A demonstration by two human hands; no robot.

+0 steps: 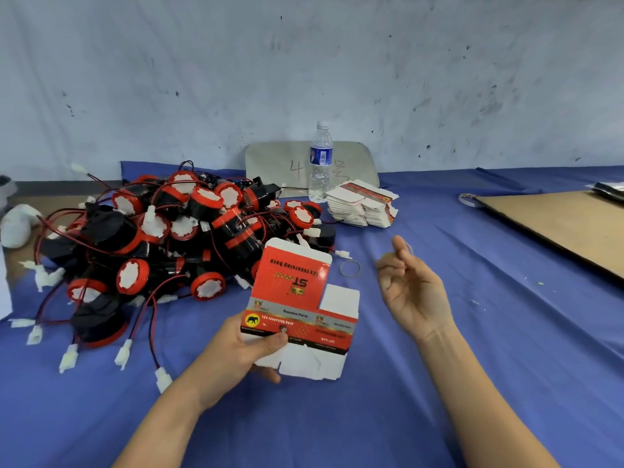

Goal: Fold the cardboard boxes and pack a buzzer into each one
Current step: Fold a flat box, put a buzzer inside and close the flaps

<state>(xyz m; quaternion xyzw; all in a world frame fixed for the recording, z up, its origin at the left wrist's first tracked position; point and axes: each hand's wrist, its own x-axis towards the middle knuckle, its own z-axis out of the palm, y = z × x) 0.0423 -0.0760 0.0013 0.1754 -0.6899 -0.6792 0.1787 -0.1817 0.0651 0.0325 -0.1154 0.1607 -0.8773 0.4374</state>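
My left hand [250, 349] grips a flat, unfolded red and white cardboard box [297, 298] by its lower left edge, thumb on the printed face. The box is held above the blue cloth, its white flaps showing at top and bottom. My right hand [410, 292] hovers to the right of the box, palm up, fingers loosely curled, with a thin rubber band draped around the fingers. A big pile of black and red buzzers [169, 238] with red-black wires and white plugs lies to the left. A stack of flat boxes [363, 206] sits behind.
A water bottle [320, 163] stands at the back in front of a grey board [270, 163]. A rubber band [350, 267] lies on the blue cloth [337, 417] near the box. A brown cardboard sheet [567, 224] lies at the right. White cloth [17, 224] sits far left.
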